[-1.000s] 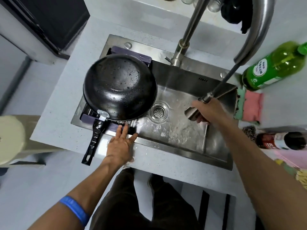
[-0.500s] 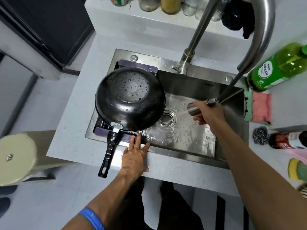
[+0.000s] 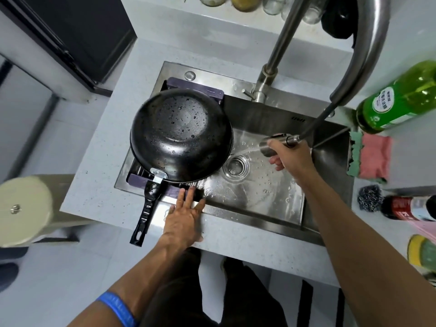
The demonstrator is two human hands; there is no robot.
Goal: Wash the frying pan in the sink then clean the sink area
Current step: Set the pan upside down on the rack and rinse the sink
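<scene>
The frying pan (image 3: 180,135) sits upside down on the rack at the sink's (image 3: 278,223) left end. The right hand (image 3: 291,155) grips the spraying faucet head (image 3: 274,143); the left hand (image 3: 182,220) lies flat, fingers straight, on the front rim. Spray could splash onto the surface.

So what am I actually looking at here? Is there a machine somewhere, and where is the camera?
No machine: this is a person at a kitchen sink, filmed by one wide-angle camera worn on their head, looking down at their own two arms. The right hand grips the metal pull-out spray head of the tap, and water runs from it into the stainless steel sink, towards the round drain. The left hand lies flat, fingers straight, on the sink's wet front edge. The black frying pan sits upside down, wet, on a purple rack across the sink's left side, its handle pointing towards the person. On the counter to the right are a green bottle, a pink and green sponge and a steel scourer.
</scene>
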